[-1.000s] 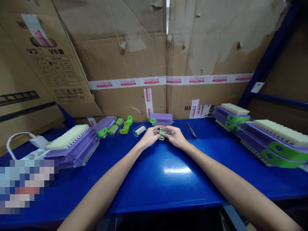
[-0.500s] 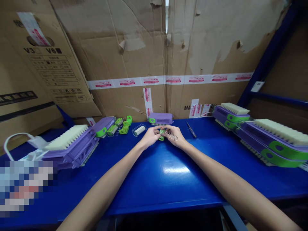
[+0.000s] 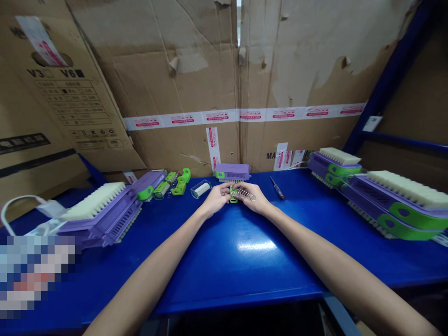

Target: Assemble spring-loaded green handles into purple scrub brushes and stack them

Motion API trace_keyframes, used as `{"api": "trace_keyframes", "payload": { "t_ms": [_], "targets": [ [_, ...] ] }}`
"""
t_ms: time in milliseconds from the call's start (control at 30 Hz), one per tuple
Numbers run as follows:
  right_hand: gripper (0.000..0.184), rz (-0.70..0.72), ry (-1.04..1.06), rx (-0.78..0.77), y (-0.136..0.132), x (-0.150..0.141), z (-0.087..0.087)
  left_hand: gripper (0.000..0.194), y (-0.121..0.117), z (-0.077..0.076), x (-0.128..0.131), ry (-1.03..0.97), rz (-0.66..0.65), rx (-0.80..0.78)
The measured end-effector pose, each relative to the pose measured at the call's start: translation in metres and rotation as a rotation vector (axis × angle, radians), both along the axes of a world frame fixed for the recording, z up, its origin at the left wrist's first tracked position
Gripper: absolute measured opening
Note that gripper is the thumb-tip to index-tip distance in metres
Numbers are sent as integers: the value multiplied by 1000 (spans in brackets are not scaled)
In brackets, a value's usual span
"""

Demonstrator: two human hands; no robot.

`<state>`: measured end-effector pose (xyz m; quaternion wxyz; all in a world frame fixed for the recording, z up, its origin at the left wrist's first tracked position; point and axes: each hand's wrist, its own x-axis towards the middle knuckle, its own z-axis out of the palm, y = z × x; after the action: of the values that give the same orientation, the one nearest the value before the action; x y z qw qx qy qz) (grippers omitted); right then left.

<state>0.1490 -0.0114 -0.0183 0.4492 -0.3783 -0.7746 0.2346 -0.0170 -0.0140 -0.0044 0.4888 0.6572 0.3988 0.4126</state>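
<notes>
The left hand (image 3: 214,200) is closed on a small green bracket (image 3: 233,195), and the right hand (image 3: 254,200) is curled round a metal coil spring (image 3: 245,194), its fingertips at the same bracket. Both hands, with bracket and spring, are just in front of the small purple brush (image 3: 232,171), which stands near the cardboard wall (image 3: 259,135) with bristles down.

To the left of the small purple brush, on the blue counter (image 3: 245,270), is a clear case (image 3: 196,192); a white bar (image 3: 201,189) lies in it. Further left of the brush are loose green brackets (image 3: 180,184), then green-and-clear cases (image 3: 162,189) with springs (image 3: 171,187) beside them; what those cases contain is too small to tell. Beyond these, furthest left of the brush, are the left purple brushes (image 3: 105,210), one with cream bristles up, and a white cable (image 3: 14,200).

To the right of the small purple brush lies a screwdriver (image 3: 277,188); well apart on that side are the right purple brushes (image 3: 378,191), stacked, with green ends.
</notes>
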Motion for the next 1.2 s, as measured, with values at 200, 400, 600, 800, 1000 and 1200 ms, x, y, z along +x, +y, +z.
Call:
{"api": "trace_keyframes", "payload": {
  "t_ms": [200, 400, 600, 800, 1000, 1200],
  "targets": [
    [20, -35, 50, -31, 1, 0, -2, 57, -3, 5, 1, 42, 3, -19],
    [22, -41, 84, -25, 7, -1, -8, 58, -9, 12, 4, 38, 11, -29],
    [24, -63, 56, -31, 5, -1, -5, 60, -11, 13, 6, 43, 26, -33],
    [21, -31, -4, -34, 2, -1, 0, 53, -8, 8, 8, 48, 60, -6],
    [21, -37, -21, -81, -4, -3, 8, 52, -4, 2, 4, 42, 38, -11],
    [23, -56, -49, -84, -4, -1, 7, 55, 1, 0, 0, 27, 15, -54]
  ]
}}
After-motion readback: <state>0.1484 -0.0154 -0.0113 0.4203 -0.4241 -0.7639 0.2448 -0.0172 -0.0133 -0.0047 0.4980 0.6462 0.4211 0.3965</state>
